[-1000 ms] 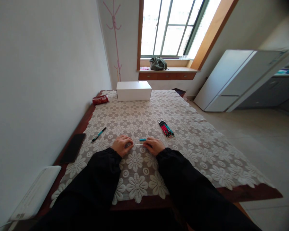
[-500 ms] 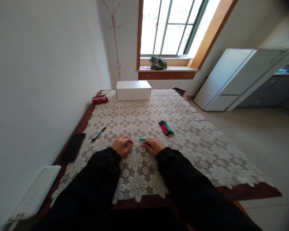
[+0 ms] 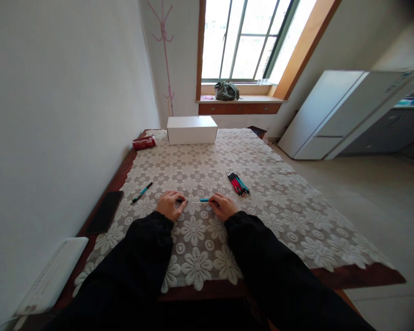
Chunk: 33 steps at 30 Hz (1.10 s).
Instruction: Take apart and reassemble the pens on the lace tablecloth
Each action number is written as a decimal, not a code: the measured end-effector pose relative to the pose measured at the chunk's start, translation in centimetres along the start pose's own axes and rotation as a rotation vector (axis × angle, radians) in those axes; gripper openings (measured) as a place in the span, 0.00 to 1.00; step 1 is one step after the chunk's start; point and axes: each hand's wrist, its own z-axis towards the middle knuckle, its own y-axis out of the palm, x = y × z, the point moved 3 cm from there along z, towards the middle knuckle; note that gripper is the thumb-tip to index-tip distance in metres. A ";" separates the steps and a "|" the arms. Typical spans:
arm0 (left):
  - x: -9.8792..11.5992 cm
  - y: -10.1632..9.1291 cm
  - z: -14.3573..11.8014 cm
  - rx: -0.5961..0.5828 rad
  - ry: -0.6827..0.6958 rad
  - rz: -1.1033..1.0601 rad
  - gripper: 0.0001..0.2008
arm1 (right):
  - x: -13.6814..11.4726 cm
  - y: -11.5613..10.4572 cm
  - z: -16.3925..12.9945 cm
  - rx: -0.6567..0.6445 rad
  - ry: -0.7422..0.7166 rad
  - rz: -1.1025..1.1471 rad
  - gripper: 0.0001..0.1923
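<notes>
My right hand (image 3: 223, 206) is closed, its fingertips pinching one end of a thin white pen refill (image 3: 198, 202) that lies level between my hands. My left hand (image 3: 170, 205) is also closed, with a small dark pen part (image 3: 180, 200) between thumb and fingers, close to the refill's other end. Just beyond my right fingertips is a short teal pen barrel (image 3: 204, 200), partly hidden by them. Left of my left hand lies a teal and black pen (image 3: 142, 192). Several red, teal and black pens (image 3: 238, 183) lie bundled together beyond my right hand.
A floral lace cloth (image 3: 193, 262) covers the table. A dark phone (image 3: 105, 212) and a white device (image 3: 51, 276) lie along the left edge. A white box (image 3: 192, 131) and a red packet (image 3: 144, 142) stand at the far end.
My left hand has drawn slightly left and the dark part now shows in its fingers. My right hand has shifted slightly right; the gap between my hands is wider.
</notes>
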 end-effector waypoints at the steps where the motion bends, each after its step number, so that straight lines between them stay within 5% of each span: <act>1: 0.1 0.0 0.0 -0.017 0.010 -0.003 0.04 | 0.0 0.0 0.0 -0.001 0.003 -0.009 0.06; 17: 0.8 0.2 -0.2 -0.159 0.069 0.023 0.04 | 0.3 -0.2 -0.1 -0.086 0.040 -0.126 0.06; 33: 0.2 0.1 0.0 -0.063 0.069 0.003 0.04 | 0.6 -0.3 0.0 -0.115 0.022 -0.100 0.04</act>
